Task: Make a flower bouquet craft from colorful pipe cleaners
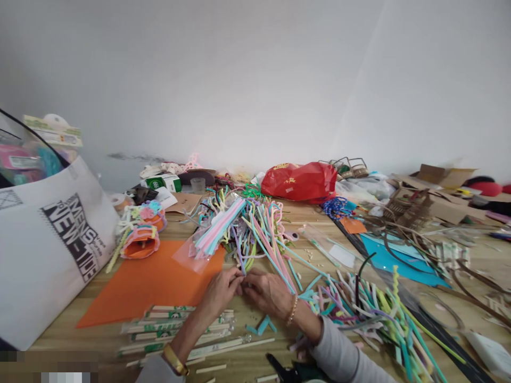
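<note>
My left hand [224,286] and my right hand [266,290] meet fingertip to fingertip above the table. Both are closed in a pinch on a purple pipe cleaner [240,259], whose upper part sticks up from between the fingers; the rest is hidden by them. Just beyond lies a heap of pastel pipe cleaners [271,234], with a plastic-wrapped bundle of pink, white and blue ones [219,229] on its left. An orange sheet [159,279] extends under and beyond my left hand. Short bent blue pieces [261,324] lie below my right wrist.
Wrapped chopsticks [159,330] lie near my left forearm, scissors [285,369] at the front edge. More pipe cleaners [359,308] spread to the right. A white bag [51,255] stands left, beside small decorated orange crafts [139,242]. A red bag [299,182] sits behind.
</note>
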Available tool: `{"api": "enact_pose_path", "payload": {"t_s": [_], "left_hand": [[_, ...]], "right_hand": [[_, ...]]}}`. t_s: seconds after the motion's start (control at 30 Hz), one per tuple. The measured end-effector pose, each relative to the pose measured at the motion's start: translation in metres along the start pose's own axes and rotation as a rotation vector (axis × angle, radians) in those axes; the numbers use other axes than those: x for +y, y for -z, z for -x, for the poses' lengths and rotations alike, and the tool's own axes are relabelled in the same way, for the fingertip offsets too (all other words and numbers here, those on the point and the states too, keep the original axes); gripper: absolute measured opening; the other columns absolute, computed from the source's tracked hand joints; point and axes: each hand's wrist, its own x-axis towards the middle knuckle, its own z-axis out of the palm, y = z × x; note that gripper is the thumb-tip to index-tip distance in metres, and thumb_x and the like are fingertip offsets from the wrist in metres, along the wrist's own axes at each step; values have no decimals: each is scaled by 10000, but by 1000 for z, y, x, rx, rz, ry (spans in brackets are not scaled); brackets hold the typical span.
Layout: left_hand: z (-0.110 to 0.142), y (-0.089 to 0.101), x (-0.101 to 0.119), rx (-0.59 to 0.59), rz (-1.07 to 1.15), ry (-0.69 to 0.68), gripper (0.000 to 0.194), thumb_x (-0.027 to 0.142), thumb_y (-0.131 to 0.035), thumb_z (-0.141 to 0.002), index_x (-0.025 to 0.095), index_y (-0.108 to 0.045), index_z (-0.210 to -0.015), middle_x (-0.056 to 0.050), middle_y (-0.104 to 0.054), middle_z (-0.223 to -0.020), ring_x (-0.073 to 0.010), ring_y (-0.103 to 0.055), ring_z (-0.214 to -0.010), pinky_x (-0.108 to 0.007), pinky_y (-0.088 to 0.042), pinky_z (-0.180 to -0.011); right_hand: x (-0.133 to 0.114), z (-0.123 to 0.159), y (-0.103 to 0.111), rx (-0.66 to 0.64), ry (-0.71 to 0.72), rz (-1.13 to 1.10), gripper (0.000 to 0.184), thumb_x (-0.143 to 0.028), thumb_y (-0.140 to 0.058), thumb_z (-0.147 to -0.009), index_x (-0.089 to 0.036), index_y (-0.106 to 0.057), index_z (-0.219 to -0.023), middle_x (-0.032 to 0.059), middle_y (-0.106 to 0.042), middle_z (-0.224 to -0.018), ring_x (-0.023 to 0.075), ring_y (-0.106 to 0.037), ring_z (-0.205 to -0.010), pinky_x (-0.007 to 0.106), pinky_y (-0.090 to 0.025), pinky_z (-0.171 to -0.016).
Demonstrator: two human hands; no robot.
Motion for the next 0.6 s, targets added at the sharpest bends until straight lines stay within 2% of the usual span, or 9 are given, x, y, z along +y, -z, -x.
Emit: {"api": "enact_pose_path", "payload": {"t_s": [0.13,0.23,0.37,0.47,0.6], "left_hand": [[0,1,-2,-24,-57,-17,259,350,-483,-850,199,-630,-701,-42,-675,-604,-216,-628,-601,-284,-426,-607],[-1,1,-4,-22,-64,-8,270,385,-480,-857,202,-612,-709,-33,-658,-560,-218,-626,-565,-287,-427,-587],[-2,2,-8,43,-33,9,304,451,-431,-879,210,-556,-745,-12,-635,-555,-205,-613,-540,-285,-442,-578],[-5,3,-15,118,-5,15,331,490,-395,-882,214,-513,-741,-4,-621,-590,-192,-597,-556,-283,-451,-585],[-8,3,-24,181,10,4,337,498,-430,-859,206,-522,-718,-9,-611,-643,-187,-583,-614,-282,-455,-606]], "right_hand": [[2,3,-3,59,-20,-112,157,-183,-519,-870,-201,-638,-971,42,-659,-967,167,-612,-869,243,-421,-735],[5,3,-7,115,-75,-203,137,-188,-522,-865,-189,-613,-967,31,-666,-871,164,-611,-792,246,-420,-694],[14,3,-12,166,-135,-348,101,-167,-494,-869,-177,-579,-922,5,-632,-760,143,-583,-698,239,-421,-654],[22,1,-15,182,-166,-460,90,-145,-495,-853,-170,-578,-878,5,-617,-760,139,-568,-697,243,-430,-663],[33,-2,-22,186,-236,-615,145,-137,-542,-802,-155,-596,-935,22,-628,-811,149,-580,-734,261,-460,-676]]}}
